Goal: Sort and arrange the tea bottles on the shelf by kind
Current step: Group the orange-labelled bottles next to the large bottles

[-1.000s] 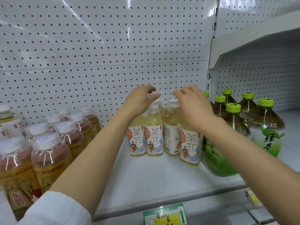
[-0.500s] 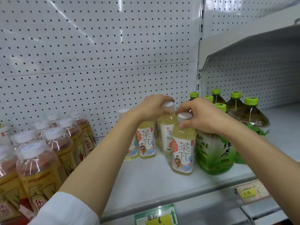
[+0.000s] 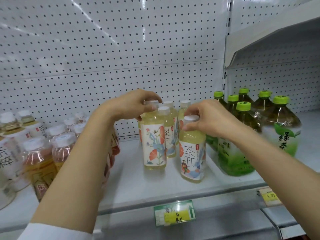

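Note:
Pale yellow tea bottles with white caps and flowered labels stand in the middle of the white shelf (image 3: 155, 187). My left hand (image 3: 131, 104) grips the cap of one flowered-label bottle (image 3: 154, 146), which stands forward of the group. My right hand (image 3: 206, 118) holds the cap and neck of another pale yellow bottle (image 3: 192, 158), nearest the shelf's front. Two more of this kind (image 3: 170, 134) stand behind them. Amber tea bottles (image 3: 39, 156) crowd the left. Large green-capped green tea bottles (image 3: 284, 129) stand at the right.
A perforated white back panel (image 3: 121, 49) closes the shelf behind. A higher shelf (image 3: 277, 35) juts out at upper right over the green bottles. Price tags (image 3: 174, 213) hang on the front rail. White-labelled bottles (image 3: 10, 153) sit at far left.
Both hands came down from the bottle tops at the back and closed on two bottles. These two now stand nearer the front edge, the right one furthest forward.

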Demonstrator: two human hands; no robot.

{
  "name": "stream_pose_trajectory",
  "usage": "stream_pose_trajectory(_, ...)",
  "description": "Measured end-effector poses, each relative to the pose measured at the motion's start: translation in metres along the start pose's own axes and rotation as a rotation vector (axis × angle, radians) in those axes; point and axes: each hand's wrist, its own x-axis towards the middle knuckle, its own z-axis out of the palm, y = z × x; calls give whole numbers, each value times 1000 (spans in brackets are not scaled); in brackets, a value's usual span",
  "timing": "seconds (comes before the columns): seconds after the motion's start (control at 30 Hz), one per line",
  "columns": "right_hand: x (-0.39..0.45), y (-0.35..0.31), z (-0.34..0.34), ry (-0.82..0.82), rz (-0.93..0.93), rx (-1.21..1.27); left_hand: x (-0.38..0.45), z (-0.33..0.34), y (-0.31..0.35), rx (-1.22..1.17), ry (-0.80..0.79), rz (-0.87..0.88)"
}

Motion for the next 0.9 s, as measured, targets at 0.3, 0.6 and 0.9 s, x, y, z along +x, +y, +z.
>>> stream_pose_trajectory(0.3,17,-23,42,165,-52,-130,-15,19,-39,45,-55,25)
stream_pose_trajectory(0.6,12,-12,49,82,-41,119,-2,33,-27,94,172,-122)
stream_pose_trajectory(0.9,21,0,50,-212,-104,620,-22,27,-29,90,153,-58)
